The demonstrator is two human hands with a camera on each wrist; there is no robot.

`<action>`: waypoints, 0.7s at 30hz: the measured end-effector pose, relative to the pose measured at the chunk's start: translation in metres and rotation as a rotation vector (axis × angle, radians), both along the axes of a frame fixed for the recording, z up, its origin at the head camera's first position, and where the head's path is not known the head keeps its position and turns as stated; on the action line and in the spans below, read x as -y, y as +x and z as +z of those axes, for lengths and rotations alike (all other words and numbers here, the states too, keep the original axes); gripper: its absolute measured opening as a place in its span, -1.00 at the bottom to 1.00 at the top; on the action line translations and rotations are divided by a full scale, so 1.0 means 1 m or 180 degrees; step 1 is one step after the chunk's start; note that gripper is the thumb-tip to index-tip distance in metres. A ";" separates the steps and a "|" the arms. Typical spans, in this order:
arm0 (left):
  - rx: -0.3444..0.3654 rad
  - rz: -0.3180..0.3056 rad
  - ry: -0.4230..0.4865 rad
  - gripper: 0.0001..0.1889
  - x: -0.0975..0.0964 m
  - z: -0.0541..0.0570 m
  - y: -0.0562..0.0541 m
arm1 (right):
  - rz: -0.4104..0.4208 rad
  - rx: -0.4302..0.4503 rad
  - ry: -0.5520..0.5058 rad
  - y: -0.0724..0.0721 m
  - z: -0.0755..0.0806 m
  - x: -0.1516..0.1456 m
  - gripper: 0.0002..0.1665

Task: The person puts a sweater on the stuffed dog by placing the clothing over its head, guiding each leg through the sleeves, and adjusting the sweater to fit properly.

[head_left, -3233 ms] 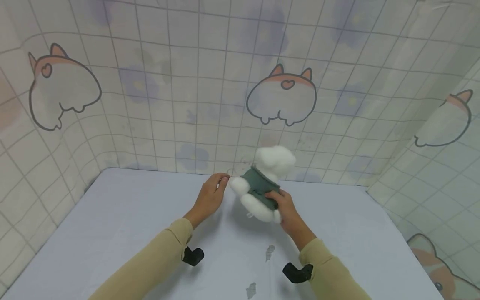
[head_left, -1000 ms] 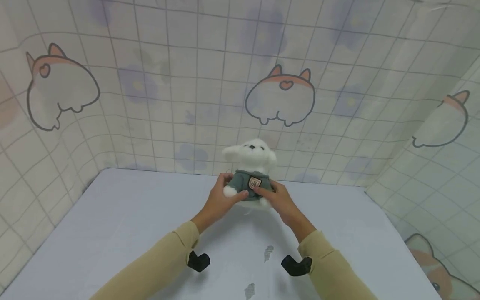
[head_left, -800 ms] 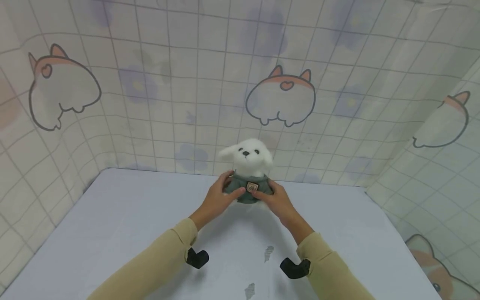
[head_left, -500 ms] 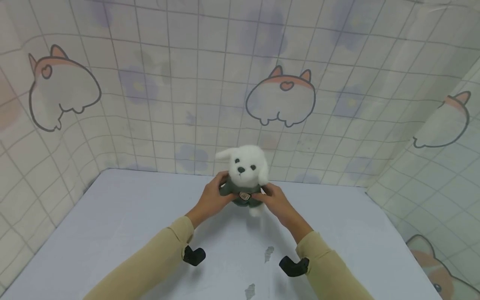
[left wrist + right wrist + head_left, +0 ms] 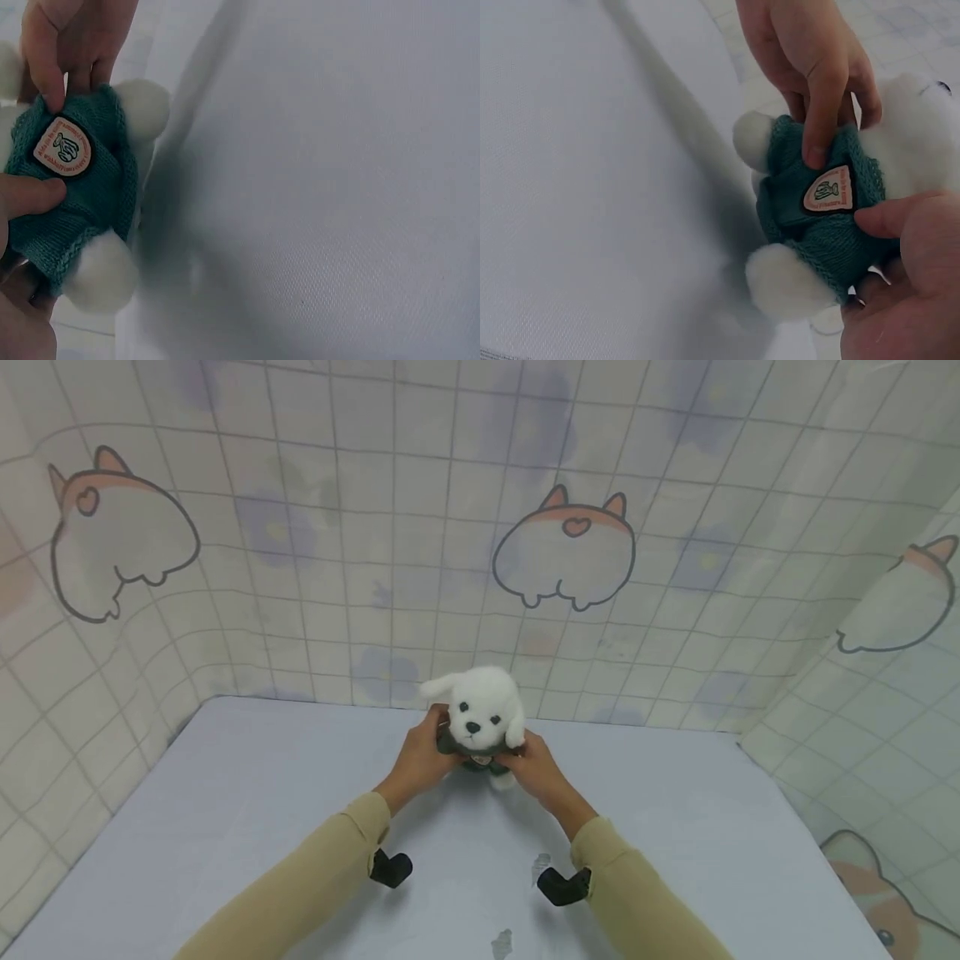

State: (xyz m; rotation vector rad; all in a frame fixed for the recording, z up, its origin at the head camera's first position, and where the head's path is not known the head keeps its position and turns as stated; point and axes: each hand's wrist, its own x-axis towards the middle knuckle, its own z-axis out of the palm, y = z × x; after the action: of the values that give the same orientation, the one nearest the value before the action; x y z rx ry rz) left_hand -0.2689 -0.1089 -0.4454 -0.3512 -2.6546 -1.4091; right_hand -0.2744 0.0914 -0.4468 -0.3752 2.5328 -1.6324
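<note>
Both hands grip a white plush dog (image 5: pixel 486 702) in a green knitted sweater (image 5: pixel 97 202) with a stitched badge (image 5: pixel 829 191) on its chest. My left hand (image 5: pixel 422 756) holds the dog's side on the left, its thumb on the sweater below the badge in the left wrist view. My right hand (image 5: pixel 536 768) holds the opposite side, thumb pressed near the badge's edge. The dog's face is turned toward me, its head tipped forward over the sweater. One ear sticks out to the left. Most of the fingers are hidden behind its body. White paws (image 5: pixel 787 281) poke out from the sweater.
The dog is over the far part of a white table (image 5: pixel 285 777), casting a shadow there. Behind it rises a checked cloth wall (image 5: pixel 420 552) with cartoon corgis. Grey torn patches (image 5: pixel 502 943) mark the tabletop. Black wrist mounts (image 5: pixel 392 868) jut inward from both sleeves.
Earlier the right hand alone held the dog, back toward me. It was turned to face me and the left hand took hold too. Since then it has lowered, tipped forward and shifted slightly left.
</note>
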 end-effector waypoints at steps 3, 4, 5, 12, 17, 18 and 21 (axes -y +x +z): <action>-0.0013 -0.0004 -0.0103 -0.23 0.003 -0.007 -0.002 | -0.0001 -0.0136 0.0129 0.000 -0.004 0.002 -0.45; -0.0029 -0.0006 -0.0145 -0.22 0.004 -0.009 -0.003 | -0.0024 -0.0175 0.0206 0.001 -0.006 0.002 -0.46; -0.0038 -0.0014 -0.0188 -0.21 0.005 -0.011 -0.004 | -0.0060 -0.0190 0.0289 0.001 -0.008 0.002 -0.47; -0.0183 0.0063 -0.0330 -0.29 0.008 -0.018 -0.009 | -0.0177 -0.0374 0.0536 -0.004 -0.019 0.005 -0.52; -0.0102 0.0147 -0.0318 -0.29 0.010 -0.025 -0.004 | -0.0174 -0.0302 0.0540 -0.003 -0.029 0.009 -0.48; -0.0051 0.0147 -0.0321 -0.29 0.010 -0.026 -0.003 | -0.0172 -0.0288 0.0541 -0.002 -0.031 0.009 -0.47; 0.0086 0.0121 -0.0369 -0.25 0.012 -0.029 0.003 | -0.0155 -0.0345 0.0596 0.005 -0.035 0.007 -0.42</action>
State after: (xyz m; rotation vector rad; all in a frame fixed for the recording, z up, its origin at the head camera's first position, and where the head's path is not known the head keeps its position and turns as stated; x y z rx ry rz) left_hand -0.2654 -0.1208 -0.4740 -0.2929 -2.7564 -1.2613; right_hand -0.2696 0.0842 -0.4820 -0.3961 2.7669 -1.4098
